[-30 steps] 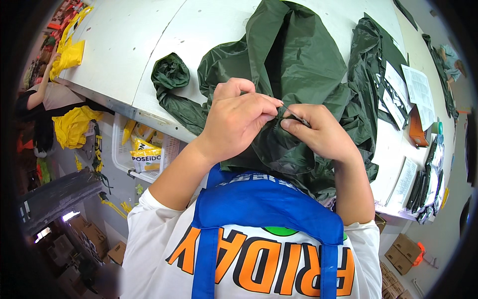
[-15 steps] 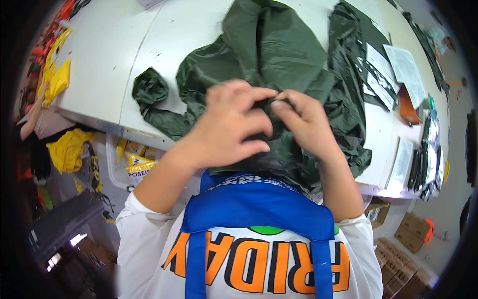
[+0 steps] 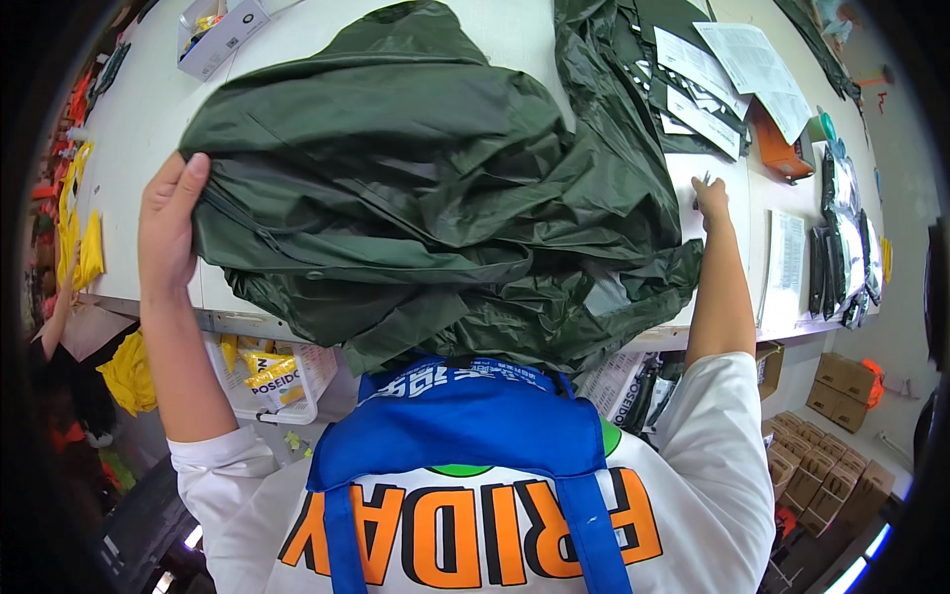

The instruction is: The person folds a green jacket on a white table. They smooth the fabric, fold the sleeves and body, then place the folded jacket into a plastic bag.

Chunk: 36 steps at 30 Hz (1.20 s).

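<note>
A dark green waterproof garment [image 3: 396, 168], like a raincoat, lies bunched across the near part of the white table [image 3: 124, 218], its lower folds hanging toward my blue apron. My left hand [image 3: 173, 213] pinches its left edge, thumb on top, fingers behind the cloth. A small snap [image 3: 315, 274] shows on a lower fold. Beyond the garment's right side, my right hand [image 3: 714, 201] is at the table top with its fingers drawn together around a small dark thing with a metal tip; I cannot make out what it is.
Paper sheets [image 3: 757, 74] and an orange-and-dark box [image 3: 782, 144] lie at the right, with packed plastic bags [image 3: 841, 228] beyond. A white open box [image 3: 223, 40] stands far left. Below the table edge hangs a white bin [image 3: 307, 371] with yellow packets. A person's arm shows far left.
My hands have parted from the middle of the garment. The left now grips its left edge and the right has reached out to the right. The garment is spread wider to the left.
</note>
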Each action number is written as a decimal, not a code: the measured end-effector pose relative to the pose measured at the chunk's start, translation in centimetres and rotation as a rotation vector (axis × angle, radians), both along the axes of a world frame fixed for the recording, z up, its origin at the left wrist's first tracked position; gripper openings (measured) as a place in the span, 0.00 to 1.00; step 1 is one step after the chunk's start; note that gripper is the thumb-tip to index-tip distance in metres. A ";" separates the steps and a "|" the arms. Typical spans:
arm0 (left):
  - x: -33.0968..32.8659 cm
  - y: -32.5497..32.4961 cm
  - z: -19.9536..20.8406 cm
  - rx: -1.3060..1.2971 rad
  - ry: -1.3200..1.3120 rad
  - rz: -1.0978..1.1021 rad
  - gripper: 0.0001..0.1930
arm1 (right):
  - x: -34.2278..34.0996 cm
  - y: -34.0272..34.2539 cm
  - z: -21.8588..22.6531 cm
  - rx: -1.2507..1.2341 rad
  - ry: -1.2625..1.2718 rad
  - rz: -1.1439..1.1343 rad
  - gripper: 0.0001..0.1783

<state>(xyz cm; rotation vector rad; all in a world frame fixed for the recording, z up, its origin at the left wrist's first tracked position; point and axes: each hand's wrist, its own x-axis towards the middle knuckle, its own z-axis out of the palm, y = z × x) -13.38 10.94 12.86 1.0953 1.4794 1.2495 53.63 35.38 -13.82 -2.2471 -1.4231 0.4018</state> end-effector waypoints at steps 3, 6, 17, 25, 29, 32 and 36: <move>-1.2 0.7 0.7 -0.019 0.104 0.024 0.19 | -6.2 -4.3 3.2 0.545 -0.383 0.285 0.21; -2.0 1.7 0.8 -0.036 0.142 0.041 0.22 | -14.8 -15.1 10.8 -0.201 0.527 0.382 0.21; -7.9 6.5 2.0 -0.057 0.144 0.135 0.23 | -13.9 -21.7 20.1 -0.233 0.603 0.463 0.26; -12.9 8.1 -1.8 -0.033 0.116 0.075 0.21 | -10.4 -23.8 17.3 -0.167 0.188 0.586 0.15; -13.4 5.5 -4.6 0.041 -0.065 0.179 0.21 | -5.1 -27.1 21.4 0.585 -0.514 0.617 0.14; -10.4 4.3 -6.6 0.018 -0.094 0.151 0.22 | -4.4 -31.0 16.2 0.133 -0.477 0.788 0.13; -10.0 1.4 -7.5 -0.089 -0.052 0.057 0.27 | -7.5 -27.9 15.1 -0.411 0.085 0.753 0.10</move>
